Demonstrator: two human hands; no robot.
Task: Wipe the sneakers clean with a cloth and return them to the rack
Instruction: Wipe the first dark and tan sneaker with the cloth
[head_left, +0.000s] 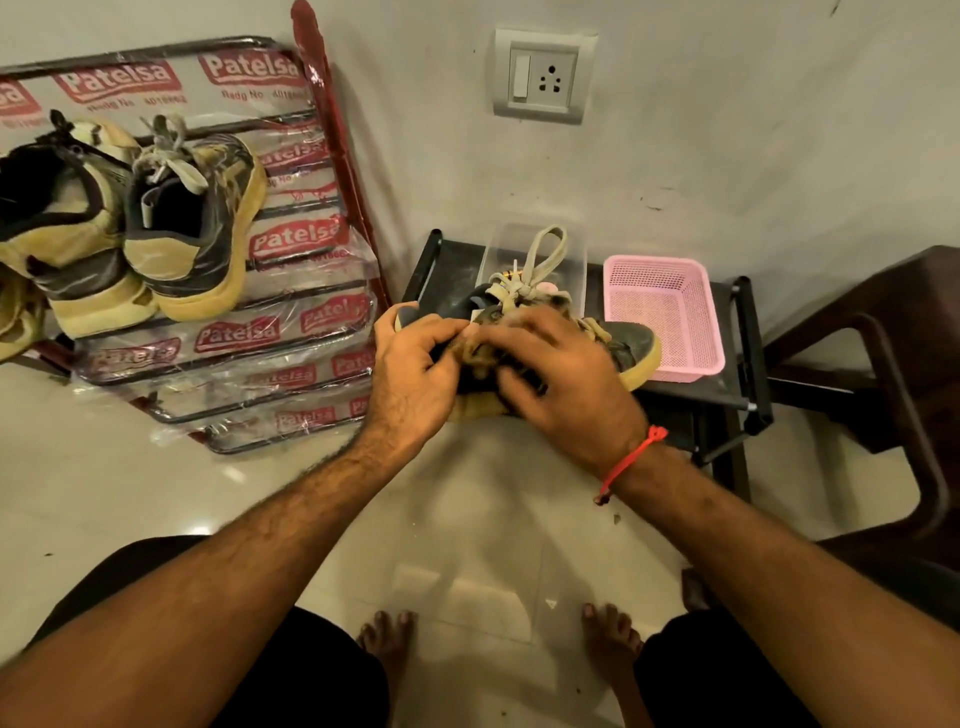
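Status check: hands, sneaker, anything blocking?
Both hands, left and right, grip sneaker over black stand. Cloth not visible. Pink basket close beside toe.

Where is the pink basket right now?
In the head view, the pink basket sits right of centre on the black stand, just beyond the toe of the sneaker both hands hold.

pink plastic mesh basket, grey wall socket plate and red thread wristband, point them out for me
pink plastic mesh basket (655, 291), head view, on its perforated inner floor
grey wall socket plate (543, 77), head view, on the centre of the plate
red thread wristband (626, 460), head view, on the strand across the right wrist
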